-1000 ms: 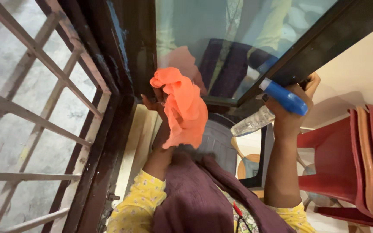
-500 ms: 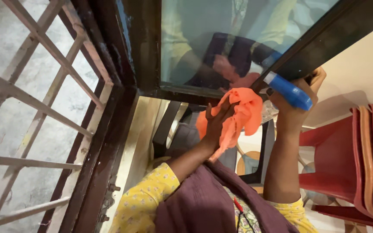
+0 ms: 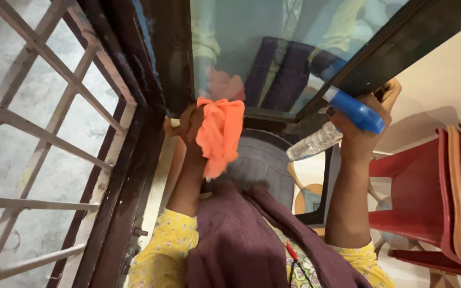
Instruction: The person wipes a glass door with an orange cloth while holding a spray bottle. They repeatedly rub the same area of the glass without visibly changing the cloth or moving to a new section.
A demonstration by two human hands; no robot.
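window pane [image 3: 252,48]: dark frame, reflects person
red chairs [image 3: 444,197]: stacked, far right
orange cloth [image 3: 220,133]: at pane's lower-left corner
spray bottle [image 3: 342,120]: blue head, clear body
left hand [image 3: 188,125]: fingers clenched on cloth
right hand [image 3: 366,128]: fingers grasping bottle, by frame

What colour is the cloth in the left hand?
Bright orange; the cloth, held by the left hand, shows best in the head view.

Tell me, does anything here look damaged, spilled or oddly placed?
Nothing stands out. The left hand presses an orange cloth to the lower edge of the glass pane; the right hand holds a spray bottle. The red chairs are stacked neatly.
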